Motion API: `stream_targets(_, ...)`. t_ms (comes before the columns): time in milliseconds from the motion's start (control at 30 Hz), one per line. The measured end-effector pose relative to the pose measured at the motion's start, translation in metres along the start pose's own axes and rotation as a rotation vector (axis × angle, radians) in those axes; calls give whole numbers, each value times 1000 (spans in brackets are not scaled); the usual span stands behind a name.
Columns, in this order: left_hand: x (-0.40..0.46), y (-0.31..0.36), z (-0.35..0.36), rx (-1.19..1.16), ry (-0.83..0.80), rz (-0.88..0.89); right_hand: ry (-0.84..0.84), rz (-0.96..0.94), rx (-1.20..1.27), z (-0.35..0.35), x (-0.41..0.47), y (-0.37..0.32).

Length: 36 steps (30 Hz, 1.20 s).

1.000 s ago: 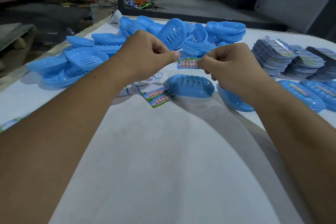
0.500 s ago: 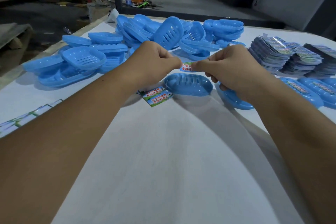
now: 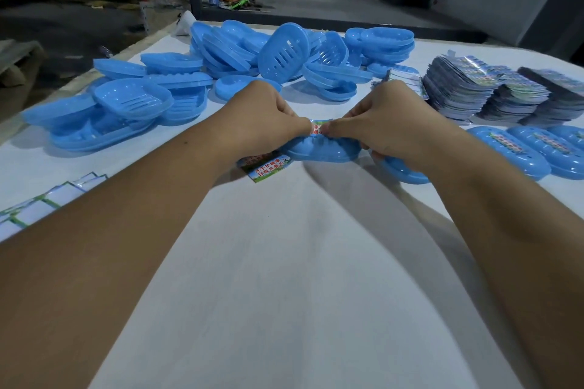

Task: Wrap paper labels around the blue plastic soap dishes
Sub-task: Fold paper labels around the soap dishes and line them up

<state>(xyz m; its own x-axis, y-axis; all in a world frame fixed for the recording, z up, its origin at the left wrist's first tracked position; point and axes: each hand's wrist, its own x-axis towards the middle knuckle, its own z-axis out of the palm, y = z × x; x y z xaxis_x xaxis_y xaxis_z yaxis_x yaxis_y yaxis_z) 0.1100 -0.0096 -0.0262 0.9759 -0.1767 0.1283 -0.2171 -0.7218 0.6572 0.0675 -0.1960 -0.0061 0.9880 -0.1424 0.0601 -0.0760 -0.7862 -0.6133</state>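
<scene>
Heap of loose dishes [image 3: 221,73] far left on white desk [image 3: 284,262]; left hand [image 3: 268,123] and right hand [image 3: 379,133] pinching label [image 3: 317,127] over centre dish [image 3: 319,151], spare label [image 3: 265,169] beside; label stacks [image 3: 493,91] far right

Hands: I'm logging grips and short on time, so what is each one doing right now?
Left hand: pinches the paper label just above the soap dish.
Right hand: pinches the label's other end.
</scene>
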Motion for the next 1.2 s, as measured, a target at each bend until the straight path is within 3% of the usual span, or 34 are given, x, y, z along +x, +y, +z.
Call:
stream_targets(367, 1, 0, 3, 44, 16, -5, -28, 58, 42, 0, 8, 3)
stream_targets(733, -1, 3, 4, 125, 65, 57, -13, 1, -52, 1, 3, 0)
stream_targets(1200, -10, 19, 7, 598, 289, 316, 126, -85, -304, 7, 3, -5)
